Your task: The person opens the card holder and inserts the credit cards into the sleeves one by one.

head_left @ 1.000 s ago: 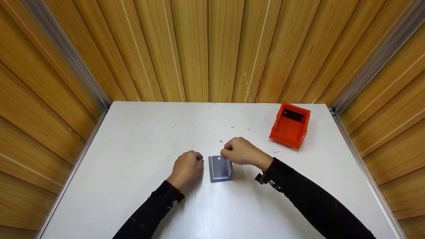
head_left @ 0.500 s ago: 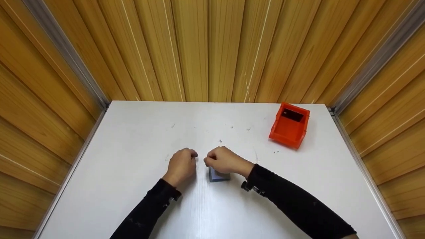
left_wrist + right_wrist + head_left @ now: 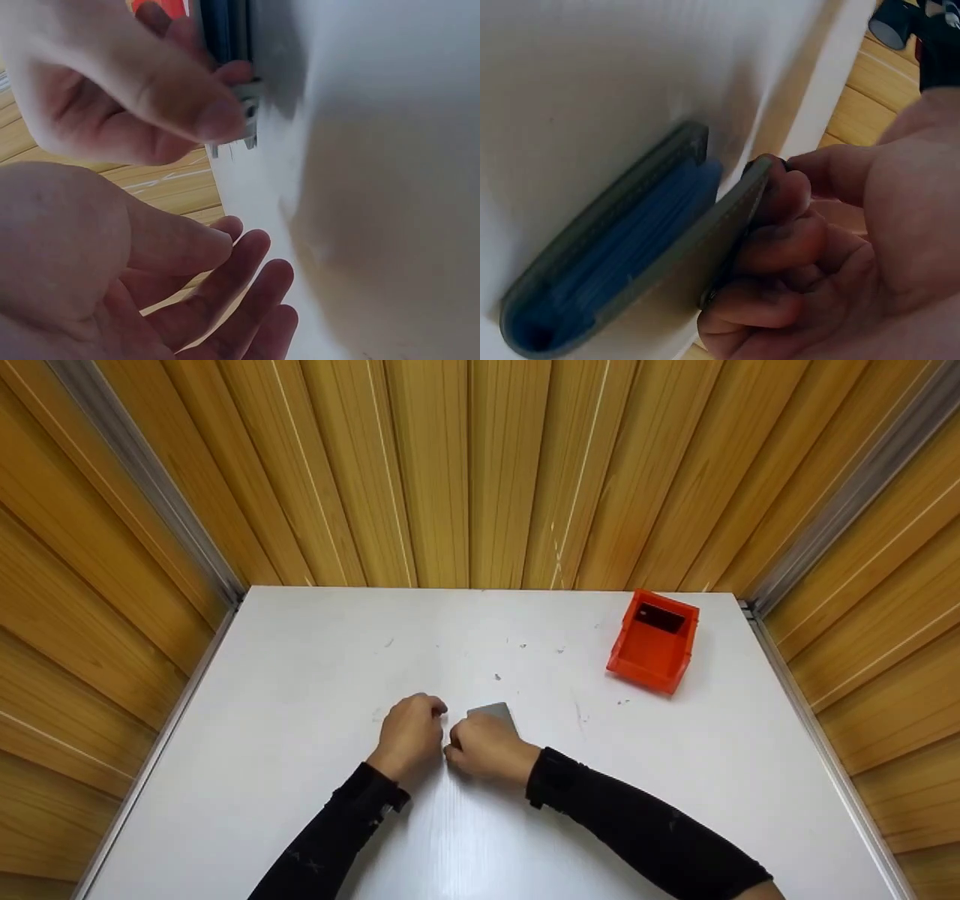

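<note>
A small grey card holder (image 3: 491, 710) stands on the white table, mostly covered in the head view by my right hand (image 3: 489, 746). Its cover (image 3: 664, 292) leans partly over a stack of blue plastic sleeves (image 3: 634, 240) in the right wrist view. My right thumb and fingers pinch the cover's free edge; the left wrist view has them at a grey strap (image 3: 249, 97) with a snap button. Just left of it, my left hand (image 3: 409, 735) holds nothing, its fingers (image 3: 259, 300) loosely bent, close over the table.
An orange-red open bin (image 3: 654, 649) stands at the table's back right. Wood-patterned walls (image 3: 472, 472) enclose the white table (image 3: 315, 660) at the back and both sides. Small dark marks dot the table surface.
My right hand has swung left and toward me, turning the card holder's cover over the sleeves. My left hand has shifted slightly left and stayed there.
</note>
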`<state>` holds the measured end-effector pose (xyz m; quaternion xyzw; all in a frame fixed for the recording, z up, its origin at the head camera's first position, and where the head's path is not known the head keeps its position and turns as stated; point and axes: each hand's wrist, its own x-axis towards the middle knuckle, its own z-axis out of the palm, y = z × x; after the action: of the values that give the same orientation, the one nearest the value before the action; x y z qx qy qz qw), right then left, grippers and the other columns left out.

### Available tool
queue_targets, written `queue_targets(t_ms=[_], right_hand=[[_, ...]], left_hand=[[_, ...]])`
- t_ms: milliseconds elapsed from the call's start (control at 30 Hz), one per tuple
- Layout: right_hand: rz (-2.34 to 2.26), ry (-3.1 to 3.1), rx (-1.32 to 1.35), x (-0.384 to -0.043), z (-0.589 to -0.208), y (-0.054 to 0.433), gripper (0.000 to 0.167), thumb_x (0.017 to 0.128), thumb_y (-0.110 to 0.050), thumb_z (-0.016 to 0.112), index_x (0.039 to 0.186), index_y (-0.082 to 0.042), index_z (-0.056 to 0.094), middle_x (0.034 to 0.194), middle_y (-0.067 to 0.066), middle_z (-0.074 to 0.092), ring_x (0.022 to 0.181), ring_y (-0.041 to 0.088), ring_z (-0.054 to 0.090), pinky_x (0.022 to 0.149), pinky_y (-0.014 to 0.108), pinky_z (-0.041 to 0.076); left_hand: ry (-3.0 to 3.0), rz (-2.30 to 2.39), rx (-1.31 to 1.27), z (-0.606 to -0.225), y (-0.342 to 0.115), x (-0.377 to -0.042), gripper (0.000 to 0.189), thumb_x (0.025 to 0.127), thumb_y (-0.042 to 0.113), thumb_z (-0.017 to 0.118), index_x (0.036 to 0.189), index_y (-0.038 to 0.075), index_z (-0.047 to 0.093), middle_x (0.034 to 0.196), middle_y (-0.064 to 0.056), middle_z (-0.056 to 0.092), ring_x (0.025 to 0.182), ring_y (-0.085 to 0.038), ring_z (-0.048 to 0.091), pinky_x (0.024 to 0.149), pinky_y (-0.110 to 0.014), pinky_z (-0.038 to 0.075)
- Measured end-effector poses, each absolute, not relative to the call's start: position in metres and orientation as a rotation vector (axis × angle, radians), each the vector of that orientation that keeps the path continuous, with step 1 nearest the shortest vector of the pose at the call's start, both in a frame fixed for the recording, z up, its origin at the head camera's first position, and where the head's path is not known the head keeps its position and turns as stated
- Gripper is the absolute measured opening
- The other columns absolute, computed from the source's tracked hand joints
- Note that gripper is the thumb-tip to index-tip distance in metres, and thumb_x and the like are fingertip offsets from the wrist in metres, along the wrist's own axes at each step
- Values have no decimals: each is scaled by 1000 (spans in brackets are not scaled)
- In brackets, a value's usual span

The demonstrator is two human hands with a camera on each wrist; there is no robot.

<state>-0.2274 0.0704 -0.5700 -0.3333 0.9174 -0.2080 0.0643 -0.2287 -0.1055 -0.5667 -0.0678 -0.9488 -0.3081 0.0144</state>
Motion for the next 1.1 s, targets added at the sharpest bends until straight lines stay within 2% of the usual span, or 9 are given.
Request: queue_targets(t_ms=[133, 400, 500, 633, 767, 967, 1100], right_hand=[[-717, 2709, -974, -229, -566, 76, 34, 99, -25, 73, 67, -14, 71, 56, -13, 51, 57, 4, 46, 57, 21, 36], [-993, 2649, -806, -240, -543, 99, 39, 98, -20, 63, 61, -23, 50, 57, -15, 43, 56, 4, 43, 57, 22, 34], [-1020, 2693, -734, -246, -534, 110, 36, 99, -20, 63, 64, -22, 54, 61, -13, 46, 60, 5, 45, 59, 23, 36], [-978, 2769, -701, -256, -522, 126, 20, 100, -21, 67, 81, -15, 72, 74, -8, 59, 70, 8, 52, 66, 26, 43], [-916, 2802, -683, -264, -514, 144, 11, 99, -19, 70, 98, -11, 78, 88, 1, 69, 80, 13, 59, 74, 31, 49], [-795, 2782, -572, -267, -528, 161, 30, 101, -29, 73, 117, -4, 78, 100, 7, 77, 90, 20, 66, 84, 39, 55], [-719, 2744, -531, -261, -543, 158, 41, 101, -38, 75, 122, -3, 78, 99, 7, 78, 89, 19, 67, 82, 39, 56]], left_hand=[[-2963, -956, -213, -565, -105, -229, 25, 95, -1, 64, 108, 3, 84, 105, -13, 80, 102, -37, 77, 88, -51, 62], [-2973, -963, -205, -562, -105, -229, 25, 95, -1, 64, 111, 4, 84, 111, -14, 81, 109, -37, 78, 94, -52, 62], [-2990, -973, -182, -560, -104, -228, 26, 97, 0, 65, 114, 5, 84, 115, -14, 81, 115, -37, 77, 99, -52, 61], [-3005, -982, -152, -559, -104, -229, 26, 97, 1, 65, 115, 6, 84, 118, -14, 81, 120, -37, 76, 104, -52, 60], [-2998, -983, -147, -560, -104, -230, 26, 100, 2, 64, 115, 7, 84, 118, -14, 81, 119, -37, 77, 102, -53, 61], [-2966, -1006, -176, -560, -105, -229, 24, 104, 7, 62, 116, 7, 83, 116, -12, 81, 115, -35, 78, 97, -52, 62], [-2958, -1013, -197, -563, -103, -228, 22, 104, 9, 64, 114, 8, 83, 115, -11, 82, 113, -33, 78, 96, -52, 62]])
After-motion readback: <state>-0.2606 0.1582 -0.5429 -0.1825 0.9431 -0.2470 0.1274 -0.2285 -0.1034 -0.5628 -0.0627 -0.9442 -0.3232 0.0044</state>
